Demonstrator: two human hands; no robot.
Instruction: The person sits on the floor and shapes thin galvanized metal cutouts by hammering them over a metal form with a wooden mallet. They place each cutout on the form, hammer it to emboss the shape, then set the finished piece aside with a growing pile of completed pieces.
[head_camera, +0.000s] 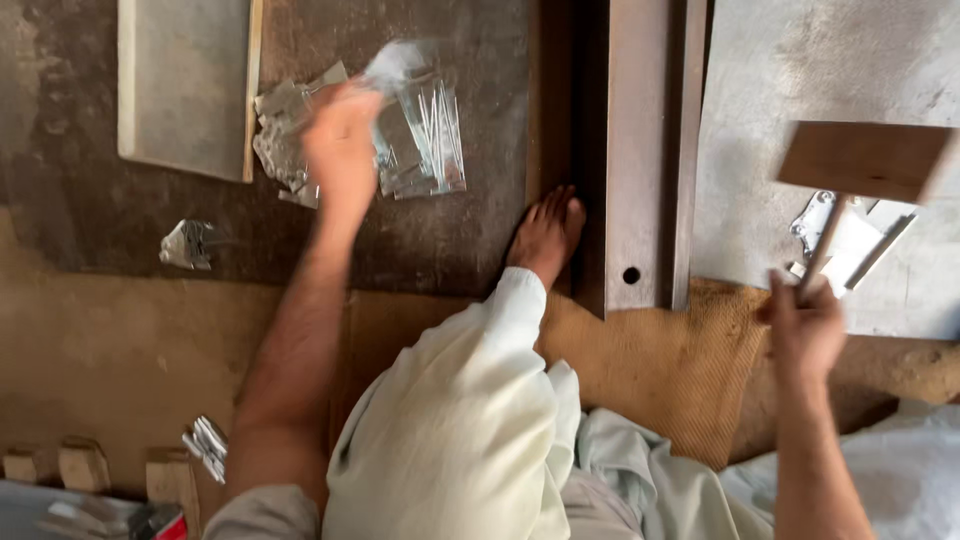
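My left hand reaches out to a heap of clear plastic packets holding thin metal nails, and its fingers are closed on one packet, lifted and blurred. My right hand grips the thin handle of a wooden mallet, whose brown block head is raised over a pale slab. Under the mallet lie small metal hinge-like fittings. My bare foot rests beside a long brown wooden beam with a hole near its end.
A flat grey board lies at the upper left. A crumpled packet sits alone on the dark floor. Small wooden blocks and another packet bundle lie at the lower left. A woven mat lies under my legs.
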